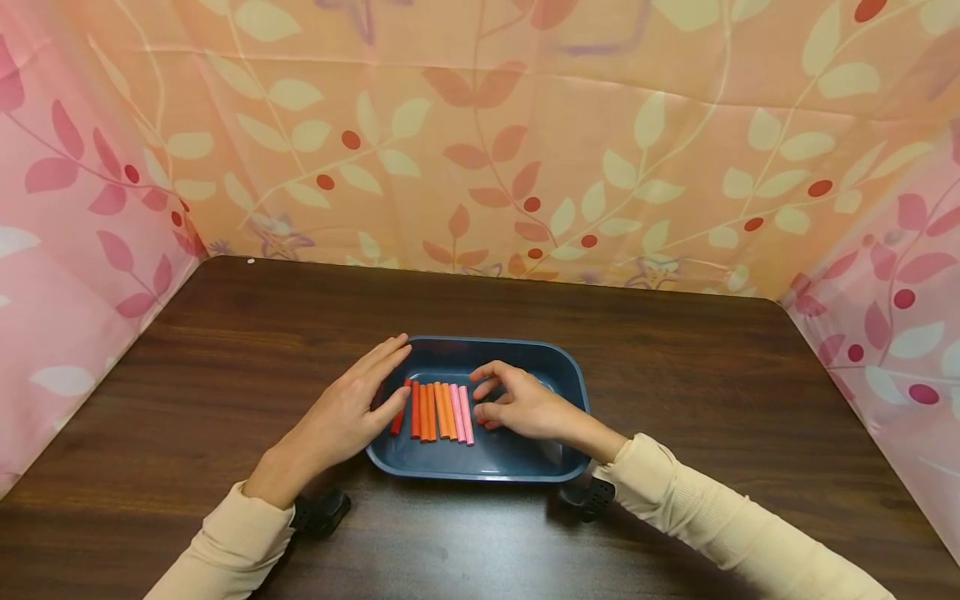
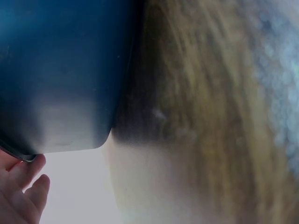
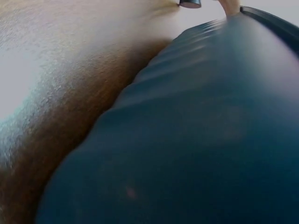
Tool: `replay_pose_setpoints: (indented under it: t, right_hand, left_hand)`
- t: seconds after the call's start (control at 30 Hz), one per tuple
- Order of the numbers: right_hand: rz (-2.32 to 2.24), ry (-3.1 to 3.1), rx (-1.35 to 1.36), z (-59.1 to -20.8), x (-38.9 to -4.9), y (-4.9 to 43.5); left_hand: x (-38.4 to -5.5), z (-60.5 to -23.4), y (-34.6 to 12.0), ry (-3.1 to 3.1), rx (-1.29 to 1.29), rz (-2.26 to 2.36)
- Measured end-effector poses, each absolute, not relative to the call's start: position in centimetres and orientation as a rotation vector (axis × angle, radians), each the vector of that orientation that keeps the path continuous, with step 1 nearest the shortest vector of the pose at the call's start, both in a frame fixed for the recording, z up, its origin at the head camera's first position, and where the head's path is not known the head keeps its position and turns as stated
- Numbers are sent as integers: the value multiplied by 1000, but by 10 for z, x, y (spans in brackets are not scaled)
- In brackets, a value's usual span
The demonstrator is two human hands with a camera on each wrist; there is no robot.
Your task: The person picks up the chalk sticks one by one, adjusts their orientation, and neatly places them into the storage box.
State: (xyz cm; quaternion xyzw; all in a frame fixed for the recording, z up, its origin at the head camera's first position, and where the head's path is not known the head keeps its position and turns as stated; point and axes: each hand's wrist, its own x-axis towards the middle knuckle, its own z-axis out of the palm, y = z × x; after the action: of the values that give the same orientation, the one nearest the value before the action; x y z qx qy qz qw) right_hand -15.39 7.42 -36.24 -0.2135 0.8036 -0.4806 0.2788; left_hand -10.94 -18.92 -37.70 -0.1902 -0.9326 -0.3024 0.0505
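Note:
A dark blue rectangular tray (image 1: pixel 480 478) holds a row of short crayon-like sticks in red (image 1: pixel 416 410), orange (image 1: pixel 427 412), light orange (image 1: pixel 444 412) and pink (image 1: pixel 465 415). One more red stick (image 1: pixel 397 415) lies slightly tilted at the row's left end. My left hand (image 1: pixel 341 417) rests at the tray's left rim, fingers extended and thumb reaching over the tilted red stick. In the left wrist view its fingertips (image 2: pixel 35 168) meet the rim. Inside the tray, just right of the pink sticks, my right hand (image 1: pixel 528 408) has loosely bent fingers and holds nothing.
The tray stands on a dark wood-grain table (image 1: pixel 300 317). A floral cloth (image 1: pixel 480 167) hangs behind the table and along both sides. Black wrist cameras sit under the left (image 1: pixel 322 510) and right (image 1: pixel 588 497) forearms, near the tray's front side.

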Motion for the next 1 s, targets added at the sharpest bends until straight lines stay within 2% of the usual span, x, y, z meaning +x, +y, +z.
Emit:
replay_pose_setpoints:
  t: [0.43, 1.0]
  right_hand:
    - [-1324, 2202, -637, -344, -157, 88]
    - [-1438, 2205, -579, -329, -165, 120]
  left_hand:
    - [-110, -375, -195, -2866, -565, -885]
    - [-112, -368, -210, -2682, -587, -815]
